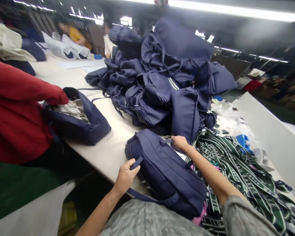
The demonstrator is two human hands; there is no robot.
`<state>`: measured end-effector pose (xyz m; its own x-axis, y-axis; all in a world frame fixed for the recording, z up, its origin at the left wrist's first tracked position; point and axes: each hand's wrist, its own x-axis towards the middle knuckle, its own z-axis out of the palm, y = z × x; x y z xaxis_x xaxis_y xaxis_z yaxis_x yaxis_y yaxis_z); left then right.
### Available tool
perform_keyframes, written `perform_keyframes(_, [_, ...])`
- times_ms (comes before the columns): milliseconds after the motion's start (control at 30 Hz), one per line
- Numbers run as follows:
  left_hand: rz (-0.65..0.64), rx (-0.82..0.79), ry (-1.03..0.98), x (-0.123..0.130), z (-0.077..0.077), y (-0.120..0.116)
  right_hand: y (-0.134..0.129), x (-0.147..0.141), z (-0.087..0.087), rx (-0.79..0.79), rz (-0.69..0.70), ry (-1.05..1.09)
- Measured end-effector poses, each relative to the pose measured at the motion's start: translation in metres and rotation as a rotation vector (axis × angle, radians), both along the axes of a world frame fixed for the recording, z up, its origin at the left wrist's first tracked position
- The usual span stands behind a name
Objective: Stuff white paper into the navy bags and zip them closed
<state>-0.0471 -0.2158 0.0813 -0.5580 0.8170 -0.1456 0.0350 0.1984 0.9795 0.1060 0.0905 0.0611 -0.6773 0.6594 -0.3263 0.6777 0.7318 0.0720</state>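
A navy blue bag (162,167) lies on the pale table right in front of me, its long side slanting from upper left to lower right. My left hand (126,173) is closed around a short navy strap on the bag's near left side. At the bag's far side, my right hand (180,143) grips another narrow strap with its fingers closed. A longer navy strap loops along the bag's near edge. Just beyond my right hand rises a large pile of navy bags (159,88). Green and white printed straps (236,173) lie heaped beside my right forearm.
At the left, a person in a red sleeve (22,111) reaches into an open navy bag (76,121) stuffed with pale material. Clear plastic and a blue object (243,142) lie by a white panel (272,141) at the right. People sit or stand across the table (64,70).
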Motion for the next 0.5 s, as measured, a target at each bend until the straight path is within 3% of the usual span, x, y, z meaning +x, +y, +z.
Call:
perform_keyframes(67, [0.008, 0.035, 0.018, -0.006, -0.019, 0.015, -0.011, -0.006, 0.016, -0.073, 0.064, 0.003])
perform_keyframes(133, [0.001, 0.068, 0.035, -0.008, -0.03, 0.023, -0.027, -0.017, 0.039, -0.126, 0.19, 0.169])
perform_keyframes(200, [0.001, 0.089, 0.061, -0.005, -0.032, 0.024, -0.048, -0.033, 0.059, -0.13, 0.31, 0.466])
perform_keyframes(267, [0.024, 0.091, 0.086, 0.0, -0.031, 0.022, -0.072, -0.053, 0.062, -0.056, 0.345, 0.711])
perform_keyframes(333, [0.004, 0.091, 0.081, 0.005, -0.028, 0.018, -0.095, -0.073, 0.038, -0.026, 0.348, 0.754])
perform_keyframes(500, [-0.06, 0.099, 0.047, 0.014, -0.027, 0.005, -0.122, -0.096, -0.061, -0.297, 0.415, 0.477])
